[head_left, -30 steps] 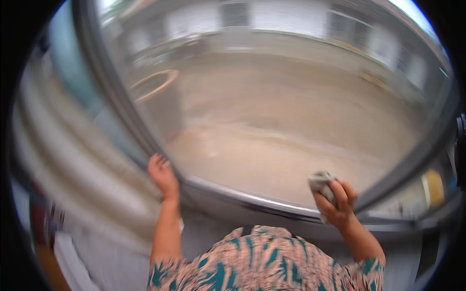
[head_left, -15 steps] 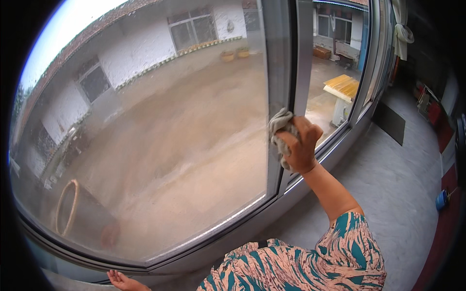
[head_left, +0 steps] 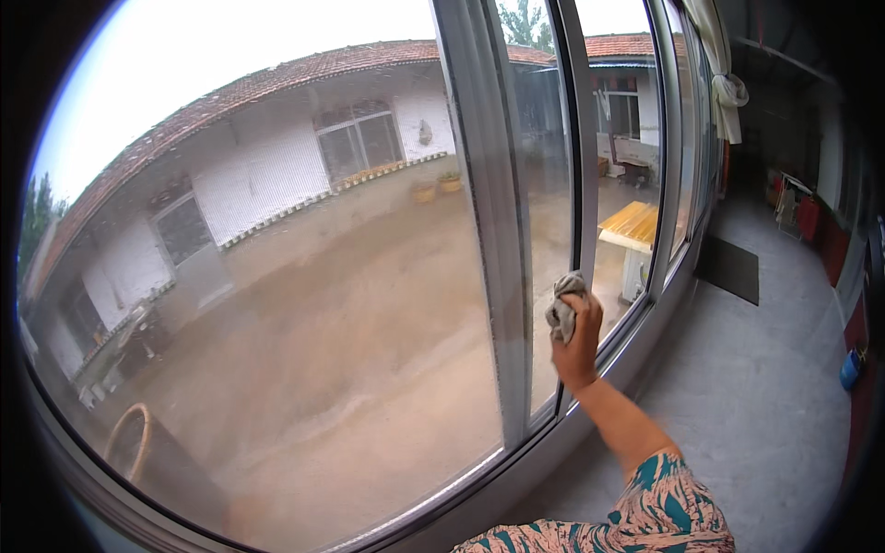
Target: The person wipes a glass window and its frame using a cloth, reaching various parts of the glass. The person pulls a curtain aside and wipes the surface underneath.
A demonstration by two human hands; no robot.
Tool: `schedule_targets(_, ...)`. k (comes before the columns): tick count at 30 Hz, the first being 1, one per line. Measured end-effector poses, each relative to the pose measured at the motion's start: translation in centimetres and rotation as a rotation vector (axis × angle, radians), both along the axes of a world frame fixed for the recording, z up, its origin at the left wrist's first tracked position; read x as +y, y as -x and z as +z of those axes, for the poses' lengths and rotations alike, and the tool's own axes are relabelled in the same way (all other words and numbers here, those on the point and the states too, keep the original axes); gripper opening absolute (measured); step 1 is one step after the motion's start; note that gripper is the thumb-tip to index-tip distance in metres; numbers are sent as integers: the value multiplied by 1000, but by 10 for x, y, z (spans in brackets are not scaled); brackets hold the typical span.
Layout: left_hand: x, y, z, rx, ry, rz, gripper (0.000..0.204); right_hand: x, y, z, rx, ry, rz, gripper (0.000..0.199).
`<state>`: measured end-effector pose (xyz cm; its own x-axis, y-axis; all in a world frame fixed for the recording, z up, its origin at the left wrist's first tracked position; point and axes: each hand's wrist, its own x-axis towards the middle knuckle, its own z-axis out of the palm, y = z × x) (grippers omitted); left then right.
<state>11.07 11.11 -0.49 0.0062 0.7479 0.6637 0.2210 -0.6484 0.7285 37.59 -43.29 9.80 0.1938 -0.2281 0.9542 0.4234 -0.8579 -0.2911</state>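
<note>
A crumpled grey cloth (head_left: 563, 310) is bunched up in my right hand (head_left: 580, 343), whose fingers are wrapped round it. The hand is raised against the window, where the cloth lies on or very close to the glass and the dark upright edge of the sliding frame (head_left: 572, 212). To the left spreads the large window pane (head_left: 350, 295), wet and hazy, with a wide grey upright (head_left: 498, 276) between it and my hand. My left hand does not show in the view now.
Along the bottom of the glass runs the grey sill (head_left: 479, 479). Past my right arm lies the grey floor (head_left: 728, 387) with a dark mat (head_left: 728, 269). A knotted pale curtain (head_left: 729, 90) hangs farther along the windows. Outside stands a yellow-topped table (head_left: 631, 224).
The view has tilted up, showing more roof and sky. My right hand with the cloth sits lower and farther right in view. My left hand has dropped out of sight.
</note>
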Motion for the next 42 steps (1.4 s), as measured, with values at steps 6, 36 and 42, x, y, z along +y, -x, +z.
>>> schedule_targets(6, 2, -13, -8, -149, -87, -53, 26, 37, 10, 29, -134, 167, 324, 59)
schedule_targets(36, -5, -59, -8, -266, -18, -87, 41, 121, -11, 341, -879, 437, 78, 19)
schedule_targets(42, 2, -55, 12, -329, 1, -149, 44, 180, 15, 301, -640, 560, 316, 24)
